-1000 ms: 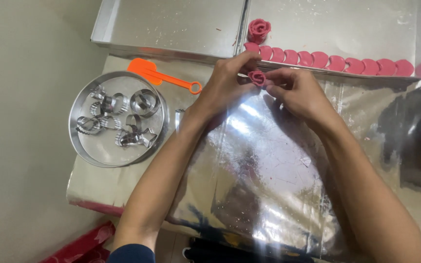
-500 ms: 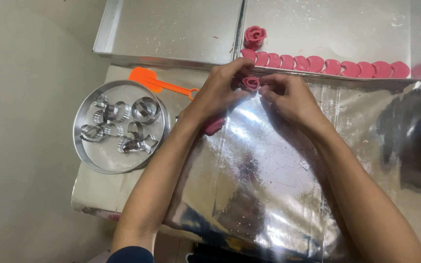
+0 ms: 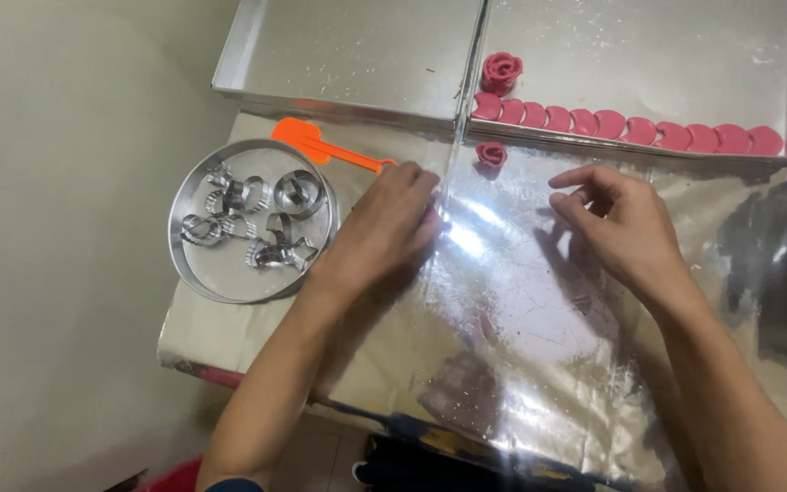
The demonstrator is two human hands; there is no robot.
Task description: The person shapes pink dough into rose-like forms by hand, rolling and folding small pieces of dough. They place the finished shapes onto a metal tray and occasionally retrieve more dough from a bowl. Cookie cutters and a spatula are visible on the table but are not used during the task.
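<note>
**Both hands low on the foil, small red rose lying free beyond them**

The left hand (image 3: pixel 384 228) lies palm down on the shiny foil-covered worktop (image 3: pixel 521 364), fingers together and flat. Something pink shows at its fingertips, perhaps a scrap of dough, but it is too hidden to be sure, so I cannot tell whether this hand grips anything. The right hand (image 3: pixel 626 223) hovers or rests with loosely curled, spread fingers and holds nothing.

The small red rolled dough rose (image 3: pixel 491 154) lies on the foil near the worktop's far edge, between the two hands and beyond their fingertips, apart from both.

Just past it stands the right shallow metal tray (image 3: pixel 685 55), with a row of red dough petals (image 3: pixel 626 128) along its near rim and a larger red dough rose (image 3: pixel 501 71) at the row's left end. The row's right end is cut off by the tray's corner. A left shallow metal tray (image 3: pixel 348 55) adjoins it.

Left of the left hand, an orange plastic spatula (image 3: pixel 325 148) lies at the far edge beside a round metal dish (image 3: pixel 195 273) holding small metal cookie cutters (image 3: pixel 257 219).
</note>
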